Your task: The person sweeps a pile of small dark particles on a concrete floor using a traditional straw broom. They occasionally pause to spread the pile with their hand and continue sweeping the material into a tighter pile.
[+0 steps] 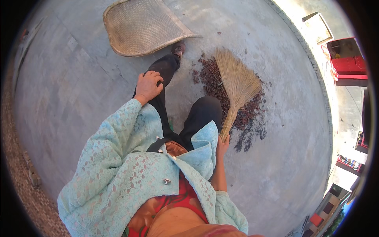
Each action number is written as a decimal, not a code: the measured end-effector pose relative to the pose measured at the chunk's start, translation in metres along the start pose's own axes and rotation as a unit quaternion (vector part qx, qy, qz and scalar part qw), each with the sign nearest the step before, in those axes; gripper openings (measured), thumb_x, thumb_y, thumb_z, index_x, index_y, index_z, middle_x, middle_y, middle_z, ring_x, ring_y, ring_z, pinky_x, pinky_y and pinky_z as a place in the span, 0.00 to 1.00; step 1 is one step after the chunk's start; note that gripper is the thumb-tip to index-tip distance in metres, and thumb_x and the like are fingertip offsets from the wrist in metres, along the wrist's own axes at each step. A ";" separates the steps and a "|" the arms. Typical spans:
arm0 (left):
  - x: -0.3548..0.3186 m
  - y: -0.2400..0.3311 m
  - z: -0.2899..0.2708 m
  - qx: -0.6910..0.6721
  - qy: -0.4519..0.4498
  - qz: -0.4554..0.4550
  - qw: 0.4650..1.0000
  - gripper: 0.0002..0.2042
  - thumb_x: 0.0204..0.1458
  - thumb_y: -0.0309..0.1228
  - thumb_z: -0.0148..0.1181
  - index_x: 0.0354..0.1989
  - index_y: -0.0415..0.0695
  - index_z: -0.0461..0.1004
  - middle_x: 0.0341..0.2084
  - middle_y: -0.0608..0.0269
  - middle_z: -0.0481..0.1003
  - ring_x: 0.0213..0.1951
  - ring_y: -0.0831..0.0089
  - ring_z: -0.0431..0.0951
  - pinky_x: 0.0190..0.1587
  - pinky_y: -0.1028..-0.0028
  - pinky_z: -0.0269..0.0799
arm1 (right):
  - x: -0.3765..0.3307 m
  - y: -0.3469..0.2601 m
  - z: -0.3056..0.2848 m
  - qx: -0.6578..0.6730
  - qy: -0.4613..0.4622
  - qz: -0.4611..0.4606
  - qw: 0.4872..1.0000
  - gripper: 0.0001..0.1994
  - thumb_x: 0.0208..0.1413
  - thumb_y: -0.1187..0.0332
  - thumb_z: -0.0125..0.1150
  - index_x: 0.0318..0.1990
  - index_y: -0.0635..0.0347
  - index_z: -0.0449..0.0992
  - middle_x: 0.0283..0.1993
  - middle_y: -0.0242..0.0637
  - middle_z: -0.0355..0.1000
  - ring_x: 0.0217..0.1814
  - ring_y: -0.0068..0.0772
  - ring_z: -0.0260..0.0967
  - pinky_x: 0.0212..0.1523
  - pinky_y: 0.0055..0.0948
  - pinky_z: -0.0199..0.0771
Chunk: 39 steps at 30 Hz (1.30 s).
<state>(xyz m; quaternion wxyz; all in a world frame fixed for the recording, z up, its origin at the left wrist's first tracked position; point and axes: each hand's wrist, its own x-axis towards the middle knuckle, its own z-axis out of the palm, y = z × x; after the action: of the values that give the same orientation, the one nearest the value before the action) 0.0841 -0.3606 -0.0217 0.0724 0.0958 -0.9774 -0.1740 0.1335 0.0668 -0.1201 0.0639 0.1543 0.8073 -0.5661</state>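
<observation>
My right hand point(222, 145) is closed round the handle end of a straw broom point(239, 81). The broom's bristles fan out away from me over a spread pile of small dark-red dried pods or husks point(211, 79), covering part of it. My left hand point(148, 87) lies over my left knee, its fingers bent loosely over the black trouser leg, holding nothing. Beyond my left foot, a wide woven winnowing basket point(144, 27) with a bound rim sits on the concrete.
Grey concrete floor point(98, 98) surrounds me. A low curb point(312, 55) curves along the right, with red and dark items and a pale-framed panel point(318, 28) beyond it. Brick paving point(29, 201) borders the left side. Dark bits lie scattered around the pile.
</observation>
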 end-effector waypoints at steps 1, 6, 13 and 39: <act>0.001 0.001 0.000 -0.002 -0.002 0.000 1.000 0.08 0.42 0.36 0.59 0.31 0.51 0.78 0.43 0.71 0.75 0.52 0.73 0.68 0.52 0.62 0.57 | -0.006 -0.001 -0.002 0.011 0.007 0.011 1.000 0.28 0.48 0.67 0.62 0.57 0.61 0.62 0.40 0.40 0.71 0.38 0.36 0.70 0.38 0.32 0.69; 0.005 0.007 -0.002 -0.008 0.003 0.007 1.000 0.08 0.41 0.35 0.59 0.30 0.52 0.78 0.42 0.71 0.75 0.51 0.73 0.69 0.51 0.63 0.58 | 0.017 0.107 0.008 -0.184 0.029 -0.001 0.983 0.27 0.43 0.65 0.65 0.51 0.61 0.65 0.35 0.38 0.70 0.32 0.30 0.67 0.34 0.31 0.69; -0.002 -0.004 0.003 0.012 0.019 0.012 1.000 0.08 0.41 0.35 0.59 0.30 0.51 0.78 0.42 0.71 0.75 0.51 0.73 0.68 0.50 0.63 0.58 | 0.009 0.022 0.006 -0.097 0.029 0.040 0.994 0.17 0.40 0.69 0.61 0.39 0.62 0.67 0.27 0.35 0.68 0.26 0.30 0.65 0.30 0.32 0.69; 0.003 -0.003 0.001 0.020 0.032 0.022 0.999 0.07 0.42 0.36 0.58 0.30 0.52 0.78 0.41 0.72 0.75 0.50 0.73 0.69 0.48 0.64 0.59 | -0.005 0.067 -0.014 -0.230 -0.038 0.071 0.970 0.17 0.42 0.66 0.62 0.39 0.61 0.65 0.26 0.42 0.69 0.27 0.40 0.69 0.30 0.38 0.69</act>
<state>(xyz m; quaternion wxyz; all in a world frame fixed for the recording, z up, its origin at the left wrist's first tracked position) 0.0812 -0.3632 -0.0234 0.1058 0.0814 -0.9797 -0.1493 0.1608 0.0996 -0.1732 0.1681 0.1709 0.8997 -0.3648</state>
